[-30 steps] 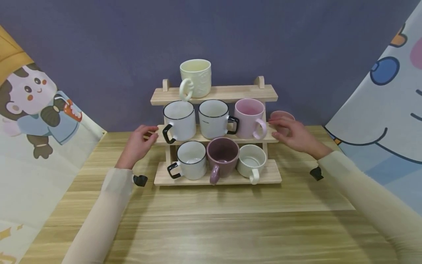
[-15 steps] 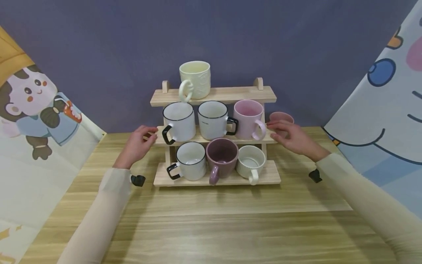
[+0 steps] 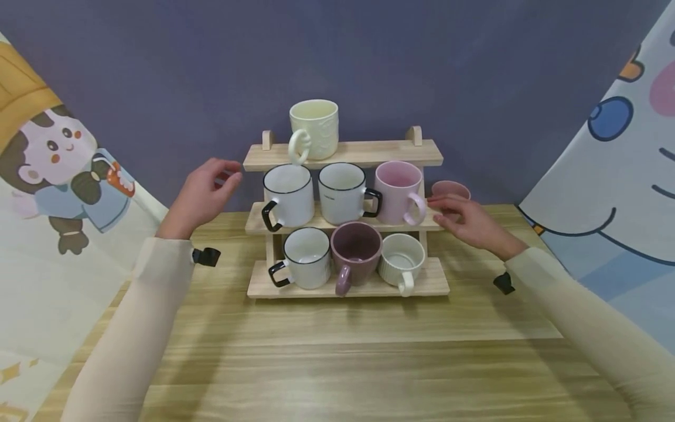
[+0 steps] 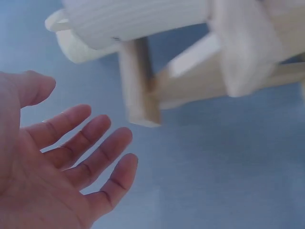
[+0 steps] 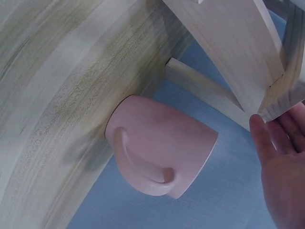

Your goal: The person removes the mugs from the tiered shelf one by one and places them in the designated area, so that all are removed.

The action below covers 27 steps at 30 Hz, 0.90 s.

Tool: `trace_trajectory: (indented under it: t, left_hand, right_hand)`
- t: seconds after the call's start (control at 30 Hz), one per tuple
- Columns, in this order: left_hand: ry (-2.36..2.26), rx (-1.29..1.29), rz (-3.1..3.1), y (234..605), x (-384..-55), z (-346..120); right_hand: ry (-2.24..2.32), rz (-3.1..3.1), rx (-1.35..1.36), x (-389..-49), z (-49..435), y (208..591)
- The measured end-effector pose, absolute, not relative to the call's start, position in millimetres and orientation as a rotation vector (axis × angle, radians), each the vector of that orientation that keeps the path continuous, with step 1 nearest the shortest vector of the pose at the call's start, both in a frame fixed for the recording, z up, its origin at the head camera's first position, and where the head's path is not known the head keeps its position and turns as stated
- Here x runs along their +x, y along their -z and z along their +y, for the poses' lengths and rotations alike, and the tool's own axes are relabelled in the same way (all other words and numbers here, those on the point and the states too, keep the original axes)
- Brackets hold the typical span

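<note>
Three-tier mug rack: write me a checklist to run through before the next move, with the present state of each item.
1. Left hand free: ok; it holds nothing and is apart from the rack.
2. Right hand clear of the rack: not ok; it touches the right end of the middle shelf.
3. Right hand's grip firm: cannot tell.
4. Mugs on the rack upright: ok; one on top, three on each lower shelf.
5. Pink mug on the table clear of the right hand: ok; upright, with a gap between them.
6. Rack free of wobble: cannot tell from stills.
</note>
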State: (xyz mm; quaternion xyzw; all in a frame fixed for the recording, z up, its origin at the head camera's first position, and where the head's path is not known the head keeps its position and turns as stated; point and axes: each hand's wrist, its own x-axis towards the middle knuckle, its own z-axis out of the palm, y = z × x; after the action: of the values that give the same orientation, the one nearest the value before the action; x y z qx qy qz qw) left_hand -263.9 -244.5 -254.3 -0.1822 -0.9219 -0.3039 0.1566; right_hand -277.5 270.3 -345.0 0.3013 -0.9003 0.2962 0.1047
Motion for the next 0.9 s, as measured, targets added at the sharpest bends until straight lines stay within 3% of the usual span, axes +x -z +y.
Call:
trace_trajectory:
  t: [0.57, 0.9]
  left_hand:
    - [0.717, -0.631, -2.757, 178.0, -278.5, -182.4]
    - [0.529, -0.63, -2.899, 154.3, -299.6, -145.1]
  right_hand:
    - [-0.883, -2.641, 0.936, -277.8, 275.4, 342.2]
    - [-0.928, -2.712, 0.888, -275.1, 271.7, 340.2]
